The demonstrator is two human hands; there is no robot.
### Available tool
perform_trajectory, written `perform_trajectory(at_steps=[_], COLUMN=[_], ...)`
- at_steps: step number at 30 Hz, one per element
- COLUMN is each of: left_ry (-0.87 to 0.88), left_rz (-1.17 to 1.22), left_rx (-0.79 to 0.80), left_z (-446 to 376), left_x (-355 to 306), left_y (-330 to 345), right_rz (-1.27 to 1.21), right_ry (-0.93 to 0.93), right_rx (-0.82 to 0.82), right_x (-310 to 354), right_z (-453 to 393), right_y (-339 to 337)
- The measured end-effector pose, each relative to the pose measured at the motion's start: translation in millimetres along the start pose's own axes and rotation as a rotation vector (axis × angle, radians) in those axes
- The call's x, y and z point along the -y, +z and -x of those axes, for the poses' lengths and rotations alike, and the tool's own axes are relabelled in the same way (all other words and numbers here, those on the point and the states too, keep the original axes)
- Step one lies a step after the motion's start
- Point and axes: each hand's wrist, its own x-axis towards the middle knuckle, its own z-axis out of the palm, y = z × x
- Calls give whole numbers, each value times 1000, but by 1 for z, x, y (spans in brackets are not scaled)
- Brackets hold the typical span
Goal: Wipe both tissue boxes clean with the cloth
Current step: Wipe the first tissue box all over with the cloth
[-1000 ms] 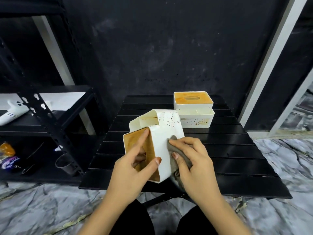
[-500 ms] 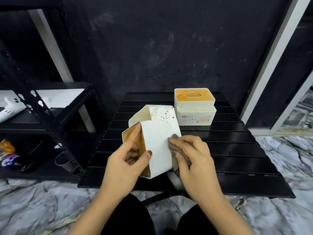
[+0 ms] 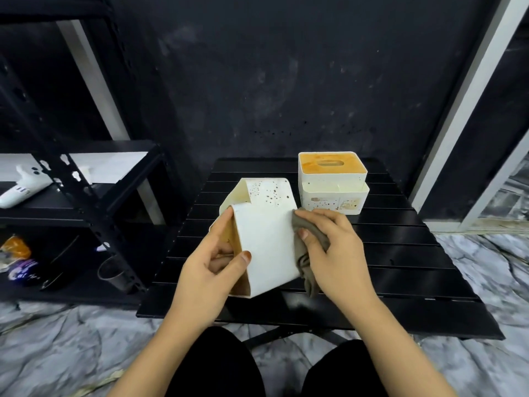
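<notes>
two white tissue boxes are here, both dirty. the near tissue box [image 3: 264, 239] is tipped on its side and lifted off the slatted black table [image 3: 400, 270]. the left hand [image 3: 210, 270] holds it, thumb on the white side and fingers curled into the orange-stained face, likely so the box stays put while it is rubbed. it is turned so a plain white side faces up, where the cloth can reach. that side looks clean, but the far part still has dark dots on it.

the right hand [image 3: 333, 250] has its fingers curled round a grey-brown cloth [image 3: 307, 247] and presses it on the right edge of the box. a loose end of the cloth hangs down toward the table.

the second tissue box [image 3: 333, 183] stands upright at the back of the table, well apart from the hands. its top is orange with dirt and its front has brown marks and spots. i think it has not been wiped yet, so the job is not even half done.

the table stands on a grey marble-look floor [image 3: 57, 339]. behind is a dark wall [image 3: 286, 81]. to the left is a black metal shelf [image 3: 86, 202] with a white gadget [image 3: 24, 187], a cup [image 3: 114, 275] and some small things too dim to name.
</notes>
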Motion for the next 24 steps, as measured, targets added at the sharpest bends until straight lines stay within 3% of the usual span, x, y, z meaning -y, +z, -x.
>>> perform_trajectory(at_steps=[5,10,16,19,24], left_ry=[-44,-31,-54,-61,-43], left_rz=[72,46,105,151,140], left_rx=[-8,15,13,26,86], left_z=[0,2,4,10,17], left_x=[1,-3,-3,-3,-3], left_y=[-6,-11,-8,-5,2], right_rz=[-157,-204,-49,81,187], right_ry=[82,43,-89,-216,-431], right_rx=[70,45,-20,-103,-97], right_x=[2,3,-8,-7,14], right_z=[5,15,34,43,37], right_y=[-1,0,2,6,14])
